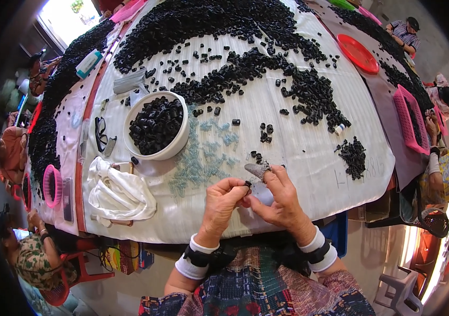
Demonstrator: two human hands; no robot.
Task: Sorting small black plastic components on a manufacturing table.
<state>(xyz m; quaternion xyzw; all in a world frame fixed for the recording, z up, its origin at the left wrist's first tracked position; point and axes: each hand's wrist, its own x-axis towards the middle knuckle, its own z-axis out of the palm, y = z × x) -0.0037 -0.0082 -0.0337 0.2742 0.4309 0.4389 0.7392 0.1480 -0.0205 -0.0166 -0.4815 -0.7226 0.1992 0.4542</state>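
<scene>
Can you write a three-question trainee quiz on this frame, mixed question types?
1. True or false: the white bowl holds small black parts.
2. What does the right hand hold? A) a small grey tool B) a red plate C) eyeglasses
3. Which lies nearer the left hand: the white cloth or the red plate?

Key
1. True.
2. A; the left hand pinches a small black part beside it.
3. The white cloth.
</scene>
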